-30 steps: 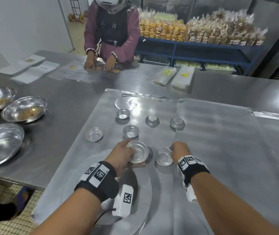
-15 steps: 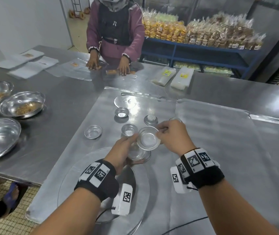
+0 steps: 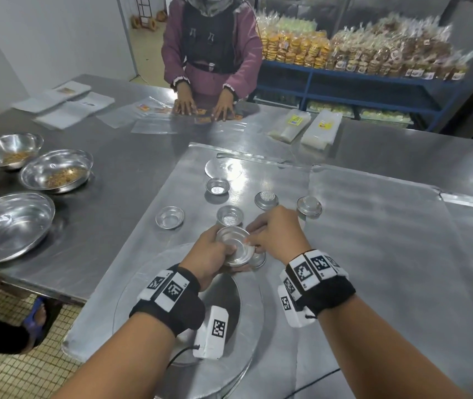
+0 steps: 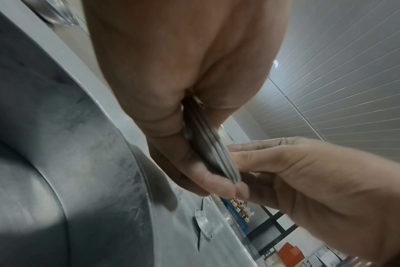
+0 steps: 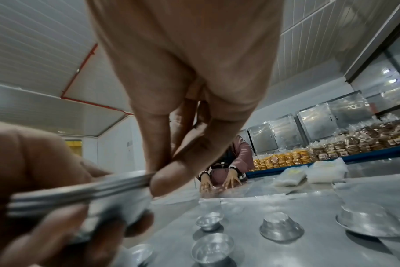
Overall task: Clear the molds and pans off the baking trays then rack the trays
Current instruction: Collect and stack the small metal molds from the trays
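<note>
My left hand (image 3: pixel 220 254) grips a small stack of nested round metal molds (image 3: pixel 233 244) just above the baking tray (image 3: pixel 373 240). My right hand (image 3: pixel 251 240) pinches the rim of the top mold of that stack. The right wrist view shows the stacked rims (image 5: pixel 80 191) between my thumb and fingers; the left wrist view shows them edge-on (image 4: pixel 210 150). One more mold (image 3: pixel 259 259) lies on the tray right under the stack. Loose molds stand beyond: two upright (image 3: pixel 169 217) (image 3: pixel 229 216), another farther back (image 3: pixel 217 186), two upside down (image 3: pixel 266 200) (image 3: pixel 309 205).
A large round pan (image 3: pixel 238 341) lies under my left wrist and a flat disc (image 3: pixel 223 168) at the tray's far edge. Steel bowls (image 3: pixel 7 226) (image 3: pixel 56 171) stand on the table at left. A person (image 3: pixel 209 53) works across the table; bagged goods fill a blue shelf (image 3: pixel 359 82).
My right hand picked a mold off the tray at the right, lifted it and brought it left onto the stack in my left hand. The left hand rose slightly.
</note>
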`<state>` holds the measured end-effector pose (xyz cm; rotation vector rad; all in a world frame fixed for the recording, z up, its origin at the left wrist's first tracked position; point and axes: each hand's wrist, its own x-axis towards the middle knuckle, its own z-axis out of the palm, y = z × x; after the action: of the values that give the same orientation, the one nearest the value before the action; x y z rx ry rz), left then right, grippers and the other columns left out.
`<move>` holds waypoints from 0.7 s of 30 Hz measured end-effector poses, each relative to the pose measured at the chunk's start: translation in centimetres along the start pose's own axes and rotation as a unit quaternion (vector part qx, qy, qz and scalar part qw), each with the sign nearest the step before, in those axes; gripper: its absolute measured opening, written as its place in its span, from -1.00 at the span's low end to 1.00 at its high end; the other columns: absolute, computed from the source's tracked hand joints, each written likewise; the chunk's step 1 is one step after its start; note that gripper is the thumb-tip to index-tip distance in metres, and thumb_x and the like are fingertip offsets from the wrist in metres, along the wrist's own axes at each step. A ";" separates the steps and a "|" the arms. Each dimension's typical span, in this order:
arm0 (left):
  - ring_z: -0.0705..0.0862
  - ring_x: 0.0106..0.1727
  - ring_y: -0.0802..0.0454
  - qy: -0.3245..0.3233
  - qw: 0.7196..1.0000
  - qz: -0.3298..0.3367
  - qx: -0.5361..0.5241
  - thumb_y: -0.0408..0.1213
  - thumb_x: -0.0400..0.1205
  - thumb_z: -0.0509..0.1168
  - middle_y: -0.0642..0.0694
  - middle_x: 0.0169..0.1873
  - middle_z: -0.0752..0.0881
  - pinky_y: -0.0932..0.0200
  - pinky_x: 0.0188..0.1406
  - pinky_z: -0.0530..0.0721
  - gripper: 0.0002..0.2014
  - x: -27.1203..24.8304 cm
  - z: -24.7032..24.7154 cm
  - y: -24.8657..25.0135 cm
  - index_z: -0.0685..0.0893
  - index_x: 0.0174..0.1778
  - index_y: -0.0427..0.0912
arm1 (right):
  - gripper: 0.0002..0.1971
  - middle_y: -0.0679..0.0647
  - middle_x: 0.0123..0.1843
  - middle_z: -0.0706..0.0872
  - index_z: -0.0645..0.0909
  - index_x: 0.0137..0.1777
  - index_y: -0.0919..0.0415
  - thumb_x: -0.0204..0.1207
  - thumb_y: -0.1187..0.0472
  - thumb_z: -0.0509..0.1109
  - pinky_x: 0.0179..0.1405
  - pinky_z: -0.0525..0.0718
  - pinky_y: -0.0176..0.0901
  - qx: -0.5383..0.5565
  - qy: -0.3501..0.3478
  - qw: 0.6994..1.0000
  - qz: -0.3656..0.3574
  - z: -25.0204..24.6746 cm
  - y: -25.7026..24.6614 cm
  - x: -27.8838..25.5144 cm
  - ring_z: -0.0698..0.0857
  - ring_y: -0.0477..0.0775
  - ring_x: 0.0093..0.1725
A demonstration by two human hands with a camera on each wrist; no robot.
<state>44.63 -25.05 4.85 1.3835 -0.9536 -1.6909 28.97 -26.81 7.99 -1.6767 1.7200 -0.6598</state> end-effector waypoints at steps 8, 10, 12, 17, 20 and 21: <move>0.74 0.08 -0.57 0.045 0.999 -0.012 -0.014 -0.68 0.61 0.17 -0.49 0.21 0.62 -0.36 -0.09 0.82 -0.75 0.5 -1.8 0.0 0.55 0.13 -0.35 | -0.72 0.21 0.03 0.82 0.79 0.06 0.29 0.51 0.07 0.49 0.21 0.70 0.01 -0.087 -0.036 0.995 0.043 3.1 4.4 3.9 0.80 0.13 0.05; 0.75 0.07 -0.53 0.049 0.999 -0.009 -0.018 -0.67 0.58 0.18 -0.50 0.21 0.63 -0.43 -0.01 0.78 -0.74 0.7 -2.2 0.0 0.57 0.12 -0.33 | -0.51 0.20 0.32 0.69 0.65 0.36 0.26 0.47 0.07 0.51 0.38 0.58 -0.04 -0.175 -0.092 0.979 0.044 3.9 5.3 4.5 0.65 0.17 0.34; 0.77 0.00 -0.46 0.050 0.998 -0.010 -0.022 -0.68 0.60 0.17 -0.47 0.21 0.64 -0.46 0.04 0.76 -0.73 0.6 -2.5 0.0 0.57 0.13 -0.32 | -0.50 0.23 0.31 0.65 0.60 0.36 0.25 0.49 0.00 0.43 0.37 0.55 0.01 -0.247 -0.126 0.960 0.046 4.8 6.0 4.6 0.59 0.28 0.36; 0.73 0.01 -0.41 0.036 0.998 -0.011 -0.048 -0.71 0.63 0.14 -0.41 0.14 0.62 -0.28 -0.12 0.84 -0.75 0.5 -3.7 -0.1 0.54 0.11 -0.35 | -0.44 0.16 0.11 0.64 0.61 0.16 0.13 0.37 -0.30 0.30 0.23 0.60 0.08 -0.325 -0.137 0.935 0.040 6.7 8.5 5.4 0.58 0.28 0.23; 0.73 0.03 -0.43 0.041 0.998 -0.018 -0.052 -0.71 0.64 0.14 -0.44 0.17 0.62 -0.32 -0.09 0.82 -0.75 0.8 -4.3 -0.3 0.54 0.12 -0.34 | -0.50 0.19 0.14 0.61 0.55 0.17 0.25 0.43 -0.15 0.42 0.18 0.54 -0.03 -0.288 -0.126 0.949 0.017 6.5 8.3 5.0 0.55 0.25 0.22; 0.72 0.07 -0.48 0.042 0.997 -0.020 -0.056 -0.71 0.64 0.14 -0.47 0.20 0.61 -0.31 -0.11 0.82 -0.75 0.8 -4.4 -0.3 0.54 0.10 -0.34 | -0.50 0.21 0.13 0.62 0.55 0.12 0.26 0.40 -0.15 0.43 0.12 0.52 -0.06 -0.275 -0.120 0.954 0.013 6.4 8.2 4.9 0.57 0.25 0.19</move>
<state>48.78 -26.01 3.59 1.3966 -0.7780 -1.6751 28.24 -30.71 -2.78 -1.9931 1.8421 0.0590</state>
